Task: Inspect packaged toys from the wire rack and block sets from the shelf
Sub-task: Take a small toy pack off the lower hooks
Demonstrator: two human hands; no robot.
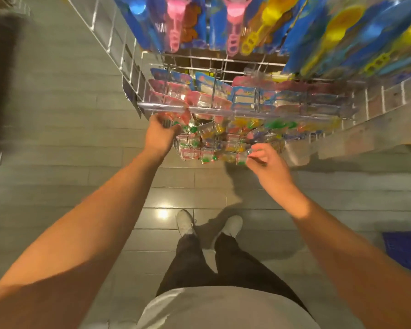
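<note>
The left hand (159,135) and right hand (262,160) are each pinching small clear-plastic packaged toys (209,143) hanging on the silver wire rack (176,65) just beyond the fingers, probably starting inspection, needing one pack lifted free next.

Room: we see open floor (57,138) left of the rack (128,67) | Block: toy packs (211,143) crowd its hooks.
</note>
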